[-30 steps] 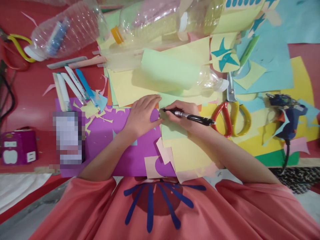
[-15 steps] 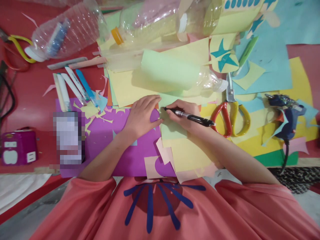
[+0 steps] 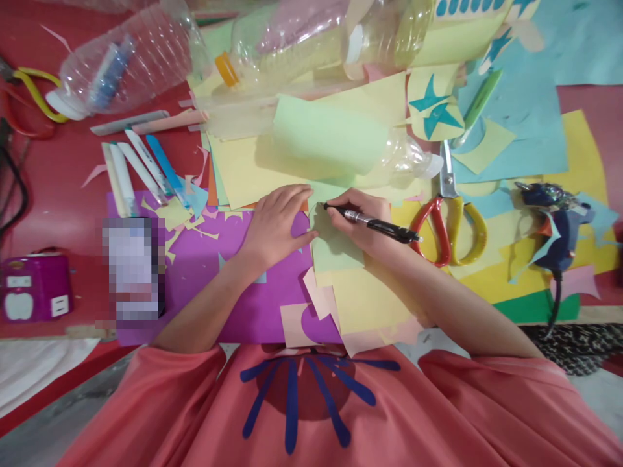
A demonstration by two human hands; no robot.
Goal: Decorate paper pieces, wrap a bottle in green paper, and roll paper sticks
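A: Hands?
B: Two, both the same person's. Left hand (image 3: 277,224) palm down, fingers stretched toward the upper right, gripping nothing; right hand (image 3: 363,217) pinching a black pen (image 3: 384,227).
A: Pen pose?
B: Slanted, tip at the fingers pointing left, back end running lower right, over a handle of the scissors. Tip's at a pale green sheet (image 3: 338,250), near a faint curved line.
A: Where's that sheet?
B: Middle of the desk (image 3: 48,194), between the hands, partly under the right one. Left fingertips at its left edge; rest of that hand over one purple sheet (image 3: 272,305).
A: Arms?
B: Two forearms, angled in from either side, right wrist low over the papers.
A: Scissors count?
B: Two pairs, red and yellow handles: scissors (image 3: 448,185) right of the pen, second pair (image 3: 41,97) upper left.
A: Markers?
B: Five left of centre: four whitish markers (image 3: 139,168), one blue marker (image 3: 165,162).
A: Bottles?
B: Four that I can make out: white-capped bottle (image 3: 160,58), orange-capped bottle (image 3: 292,52), yellowish bottle (image 3: 389,39), green-wrapped bottle (image 3: 331,136).
A: Others?
B: One glue gun (image 3: 562,233) far right, one phone (image 3: 131,266) left, screen pixelated.
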